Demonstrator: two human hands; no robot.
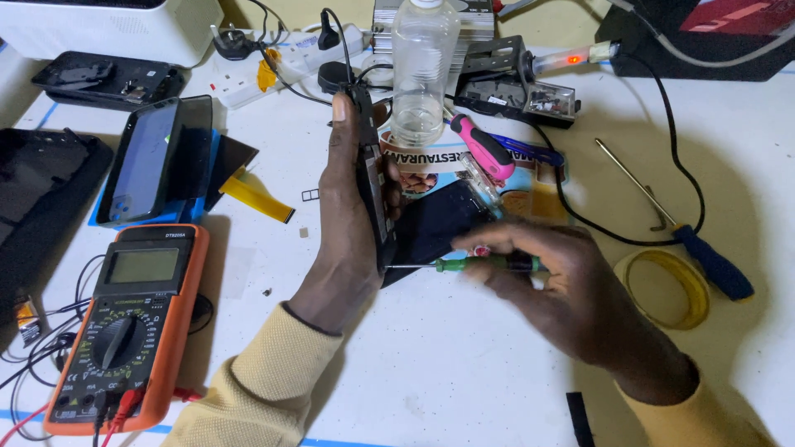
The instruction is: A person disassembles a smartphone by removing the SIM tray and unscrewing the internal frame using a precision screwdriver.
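White table (464, 372), orange multimeter (124, 327), clear bottle (421, 74), blue-handled screwdriver (712, 263), yellow tape ring (667, 288)

The thin dark phone (370, 178) stands edge-on in the left hand (348, 223), so its faces are hidden and that palm cannot be seen; the right hand (571, 290) covers the handle end of the green-handled screwdriver (472, 264), whose tip is too fine to tell where it meets the phone; the clear plastic bottle (422, 70) is cut off at the far edge; the white box-shaped device (108, 25) far left is cropped too; the orange multimeter (128, 327) has dial markings too small to make out; its leads run off the near edge.
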